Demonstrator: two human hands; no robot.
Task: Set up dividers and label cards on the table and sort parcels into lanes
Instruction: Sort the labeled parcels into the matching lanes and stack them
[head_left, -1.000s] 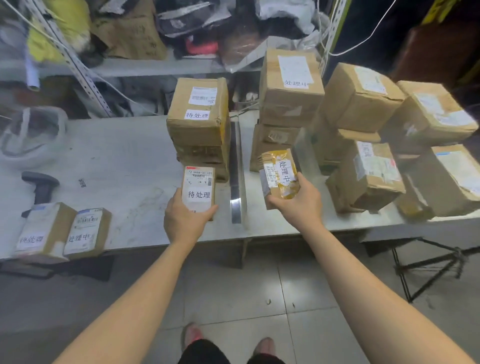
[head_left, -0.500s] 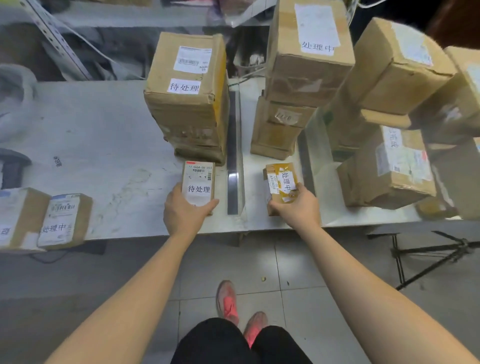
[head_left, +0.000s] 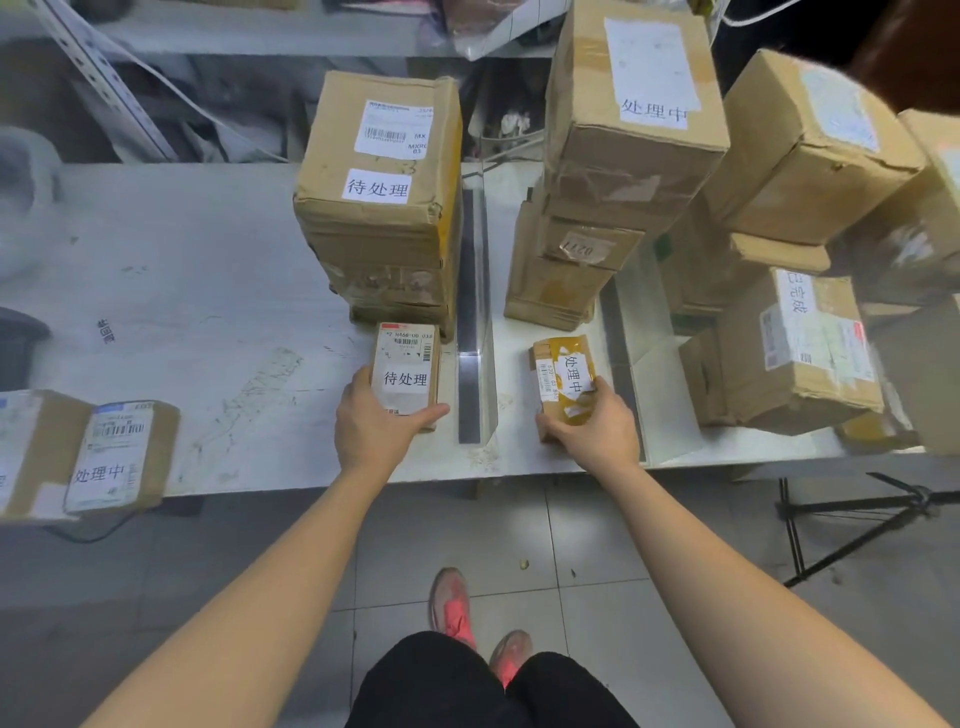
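Well to the left of the left hand (head_left: 374, 426), two loose parcels (head_left: 119, 457) sit at the near edge of the counter (head_left: 208, 291). A sweep of the forearm could knock them to the floor, and the one labelled 处理中 is, judging by its label, outside its lane. The left hand has its fingers curled round the near end of a small parcel (head_left: 408, 371) labelled 待处理, which lies flat on the counter just ahead of the palm. Directly beyond this hand stands a tall stack (head_left: 379, 208) bearing the same label; a firm forward push may drive the small parcel into the base of the stack and tilt it. Just right of this hand stands a clear divider (head_left: 475, 332); a sideways nudge would probably shift it and blur the lane boundary. The right hand (head_left: 592, 426) is clamped on the near end of a yellow-taped parcel (head_left: 566, 374) labelled 处理中, which appears to rest on the counter in the middle lane. Beyond this hand a second stack (head_left: 613, 182) carries a large box on smaller ones, so contact at its foot risks toppling it. To the right of this hand, past a second divider (head_left: 634, 332), tilted boxes (head_left: 795, 348) may slump across into the middle lane
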